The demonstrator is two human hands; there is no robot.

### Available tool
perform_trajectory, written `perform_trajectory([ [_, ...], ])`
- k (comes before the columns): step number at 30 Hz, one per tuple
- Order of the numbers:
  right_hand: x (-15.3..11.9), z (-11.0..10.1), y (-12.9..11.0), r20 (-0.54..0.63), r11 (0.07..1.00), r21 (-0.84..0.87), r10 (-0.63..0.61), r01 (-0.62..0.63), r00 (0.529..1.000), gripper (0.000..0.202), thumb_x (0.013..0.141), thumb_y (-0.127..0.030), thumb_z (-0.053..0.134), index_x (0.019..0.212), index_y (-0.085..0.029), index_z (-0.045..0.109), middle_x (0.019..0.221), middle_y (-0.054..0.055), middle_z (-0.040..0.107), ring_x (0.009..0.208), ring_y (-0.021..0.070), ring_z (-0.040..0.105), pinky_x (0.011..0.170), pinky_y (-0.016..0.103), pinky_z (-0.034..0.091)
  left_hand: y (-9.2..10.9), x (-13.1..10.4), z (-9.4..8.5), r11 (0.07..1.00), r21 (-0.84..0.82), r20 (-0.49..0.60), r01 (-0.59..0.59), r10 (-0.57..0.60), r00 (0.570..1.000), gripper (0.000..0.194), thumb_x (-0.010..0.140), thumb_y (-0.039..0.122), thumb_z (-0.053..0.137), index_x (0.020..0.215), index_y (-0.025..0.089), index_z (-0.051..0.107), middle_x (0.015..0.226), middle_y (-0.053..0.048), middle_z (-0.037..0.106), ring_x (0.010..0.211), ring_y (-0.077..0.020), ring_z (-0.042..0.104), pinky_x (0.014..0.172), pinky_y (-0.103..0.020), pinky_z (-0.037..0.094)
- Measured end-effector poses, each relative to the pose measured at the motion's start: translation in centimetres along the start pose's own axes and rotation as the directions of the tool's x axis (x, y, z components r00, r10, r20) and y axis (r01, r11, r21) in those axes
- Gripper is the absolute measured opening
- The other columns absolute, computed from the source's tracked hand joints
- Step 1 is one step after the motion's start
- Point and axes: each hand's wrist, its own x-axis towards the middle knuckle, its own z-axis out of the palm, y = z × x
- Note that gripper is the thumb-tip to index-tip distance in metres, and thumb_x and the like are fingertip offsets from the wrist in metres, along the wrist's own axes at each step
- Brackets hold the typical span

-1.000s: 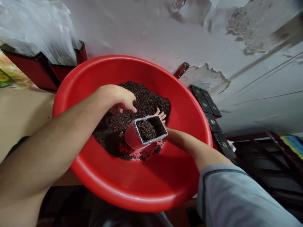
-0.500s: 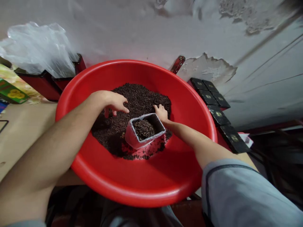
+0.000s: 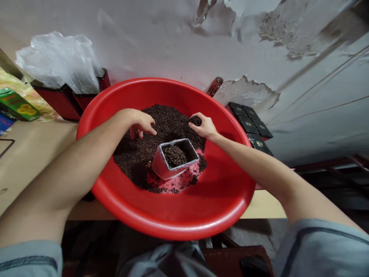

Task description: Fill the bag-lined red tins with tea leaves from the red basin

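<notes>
Inside a big red basin (image 3: 173,227) lies a heap of dark, loose tea-like leaves (image 3: 168,117). A box lined with clear plastic (image 3: 161,165) stands in the basin, tilted, partly filled with the same leaves. My left hand (image 3: 142,124) is above the left part of the heap, fingers apart, holding nothing that shows. My right hand (image 3: 204,125) is curled around a clump of dark leaves (image 3: 196,120), over the right side of the heap, up and to the right of the box.
Red boxes (image 3: 59,102) topped with clear plastic bags (image 3: 62,59) stand left of the basin, near a green box (image 3: 20,105). Black-lidded boxes (image 3: 248,123) line its right side. A peeling wall (image 3: 144,42) rises behind the wooden table (image 3: 34,154).
My right hand has risen away from beside the lined box and now holds a clump of leaves. The left hand stays nearly where it was. The camera view has shifted slightly.
</notes>
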Motion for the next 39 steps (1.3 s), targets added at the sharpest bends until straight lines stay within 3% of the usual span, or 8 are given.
perform_trajectory([
  [2,-1.2,-1.2,-2.3,-0.067,0.963,0.262,-0.047,0.063,0.997,0.033,0.081,-0.044,0.072,0.105,-0.022,0.068,0.092,0.002,0.071,0.082,0.0194,0.065,0.081,0.035,0.053,0.8,-0.1,-0.3,1.000,-0.023,-0.001,0.010,-0.010,1.000,0.070,0.095,0.041,0.059,0.159,0.015,0.046,0.118,-0.017,0.077,0.087,-0.0254,0.075,0.078,-0.033,0.058],
  [4,-3.1,-1.7,-4.7,-0.066,0.880,0.466,-0.068,0.091,0.995,0.036,0.079,-0.049,0.076,0.103,-0.023,0.067,0.084,-0.001,0.067,0.074,0.0163,0.060,0.073,0.033,0.052,1.8,-0.3,-0.5,0.997,0.023,-0.121,-0.070,0.072,0.990,0.061,0.095,0.038,0.057,0.153,0.018,0.055,0.118,-0.012,0.078,0.092,-0.0219,0.074,0.088,-0.031,0.054],
  [6,-5.1,-1.7,-6.8,-0.060,0.792,0.601,-0.096,0.112,0.994,0.038,0.079,-0.051,0.078,0.103,-0.023,0.067,0.086,-0.001,0.065,0.076,0.0152,0.058,0.073,0.032,0.051,2.8,-0.7,-0.7,0.982,0.080,-0.248,-0.171,0.186,0.951,0.049,0.096,0.037,0.053,0.141,0.021,0.066,0.115,-0.007,0.079,0.093,-0.0181,0.072,0.091,-0.027,0.049],
  [8,-6.7,-1.3,-8.1,-0.069,0.730,0.668,-0.134,0.145,0.989,0.037,0.080,-0.051,0.078,0.103,-0.024,0.066,0.095,0.000,0.067,0.083,0.0156,0.060,0.078,0.032,0.051,3.7,-1.1,-0.8,0.968,0.084,-0.304,-0.238,0.252,0.919,0.042,0.097,0.036,0.049,0.130,0.021,0.072,0.111,-0.004,0.079,0.091,-0.0161,0.071,0.087,-0.025,0.048],
  [13,-7.6,-0.6,-8.4,-0.125,0.650,0.729,-0.181,0.214,0.975,0.036,0.081,-0.049,0.078,0.104,-0.025,0.065,0.108,0.002,0.067,0.096,0.0182,0.062,0.091,0.037,0.051,4.7,-1.5,-0.3,0.956,0.136,-0.283,-0.261,0.290,0.914,0.039,0.095,0.036,0.049,0.118,0.018,0.076,0.103,-0.004,0.078,0.088,-0.0165,0.069,0.086,-0.027,0.047],
  [21,-7.7,-0.1,-8.5,-0.083,0.612,0.765,-0.217,0.202,0.973,0.035,0.082,-0.049,0.077,0.103,-0.024,0.064,0.107,0.003,0.070,0.102,0.0203,0.064,0.102,0.042,0.049,3.3,0.5,0.7,0.936,0.248,-0.221,-0.252,0.308,0.926,0.035,0.094,0.035,0.052,0.115,0.020,0.076,0.102,-0.002,0.079,0.089,-0.0140,0.067,0.084,-0.023,0.046],
  [29,-7.4,0.5,-8.3,-0.062,0.558,0.811,-0.217,0.176,0.974,0.036,0.076,-0.041,0.082,0.102,-0.022,0.067,0.105,0.002,0.071,0.104,0.0221,0.066,0.102,0.043,0.049,3.8,0.4,0.7,0.944,0.263,-0.162,-0.197,0.245,0.956,0.039,0.096,0.035,0.051,0.123,0.020,0.074,0.116,-0.003,0.078,0.097,-0.0155,0.068,0.090,-0.024,0.046],
  [39,-7.4,0.0,-8.5,0.020,0.559,0.816,-0.284,0.149,0.959,0.041,0.069,-0.043,0.091,0.098,-0.022,0.072,0.102,0.003,0.072,0.103,0.0228,0.066,0.100,0.045,0.051,4.0,0.1,0.6,0.953,0.245,-0.142,-0.176,0.215,0.966,0.039,0.096,0.036,0.053,0.126,0.022,0.074,0.111,-0.002,0.078,0.099,-0.0171,0.067,0.093,-0.024,0.044],
])
